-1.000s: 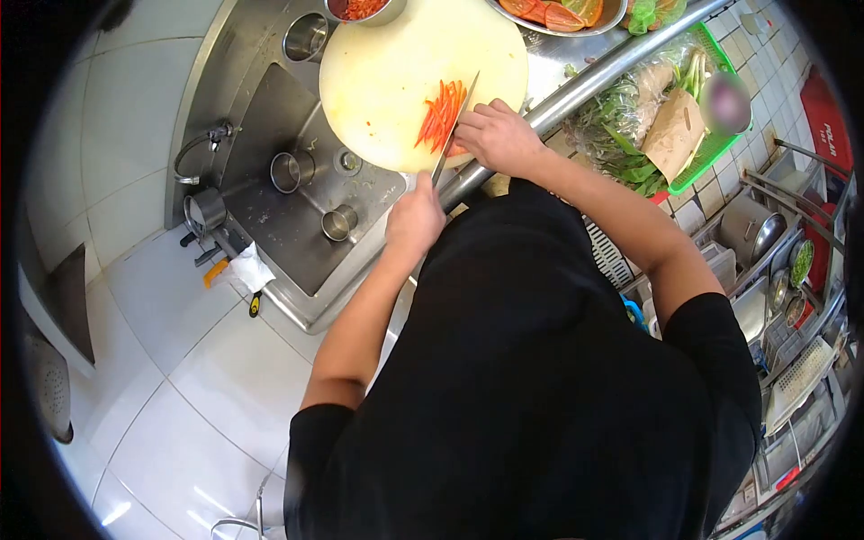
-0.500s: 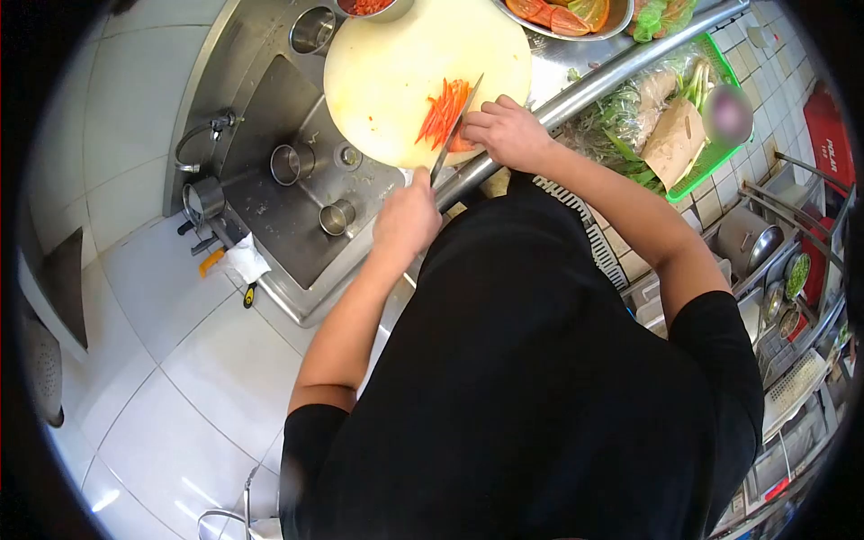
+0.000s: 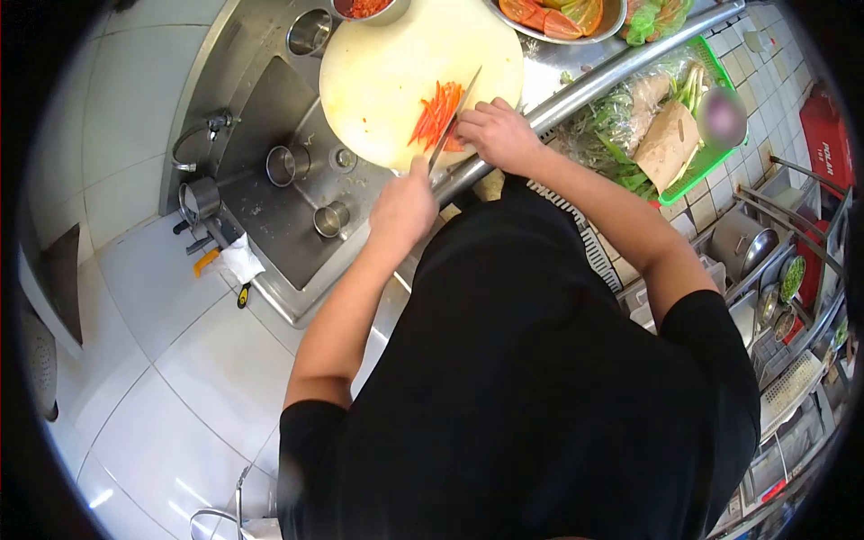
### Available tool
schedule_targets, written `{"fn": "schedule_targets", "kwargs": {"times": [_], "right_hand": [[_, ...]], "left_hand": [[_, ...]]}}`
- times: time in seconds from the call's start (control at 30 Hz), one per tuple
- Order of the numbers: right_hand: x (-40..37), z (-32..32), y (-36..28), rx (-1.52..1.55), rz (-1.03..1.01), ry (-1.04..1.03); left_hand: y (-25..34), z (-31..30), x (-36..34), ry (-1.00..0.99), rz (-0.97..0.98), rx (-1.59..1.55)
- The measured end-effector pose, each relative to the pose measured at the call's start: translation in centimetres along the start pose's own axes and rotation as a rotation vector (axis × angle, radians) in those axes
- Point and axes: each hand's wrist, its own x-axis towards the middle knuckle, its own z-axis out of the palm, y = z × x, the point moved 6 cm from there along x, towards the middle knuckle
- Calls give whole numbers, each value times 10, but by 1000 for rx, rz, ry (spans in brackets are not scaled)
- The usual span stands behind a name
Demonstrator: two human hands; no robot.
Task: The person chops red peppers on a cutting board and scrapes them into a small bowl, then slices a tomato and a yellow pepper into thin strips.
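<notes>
My left hand [image 3: 405, 209] is wrapped round the handle of a kitchen knife [image 3: 463, 103], whose blade slants up and right over the round cutting board [image 3: 387, 76]. My right hand [image 3: 500, 137] has its fingers bent and pressed down just right of the blade, on a flat red-orange piece [image 3: 454, 145] that looks like bell pepper. Its fingertips partly cover that piece. Left of the blade, thin red pepper strips [image 3: 432, 115] lie in a loose pile on the board.
A metal bowl of chopped red bits [image 3: 364, 7] and a bowl of large pepper pieces [image 3: 562, 25] stand behind. A steel sink [image 3: 270, 211] holding metal cups is at left. A metal rail [image 3: 621, 67] and a green basket of vegetables [image 3: 715, 171] are at right.
The whole view has shifted slightly. The knife and both hands stay in nearly the same place on the board, and the strips remain beside the blade.
</notes>
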Motion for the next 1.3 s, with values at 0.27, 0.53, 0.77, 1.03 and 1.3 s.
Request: {"fn": "schedule_targets", "kwargs": {"times": [0.27, 0.53, 0.77, 1.03, 1.3], "right_hand": [[-1, -1, 3, 52, 57, 59], [-9, 3, 0, 46, 67, 119], [-9, 1, 1, -12, -12, 164], [-10, 0, 0, -100, -62, 193], [-12, 1, -4, -98, -78, 186]], "left_hand": [[3, 1, 5, 18, 10, -40], [6, 8, 11, 23, 11, -28], [3, 22, 20, 8, -23, -49], [4, 26, 23, 55, 0, -86], [3, 28, 22, 54, 8, -146]]}}
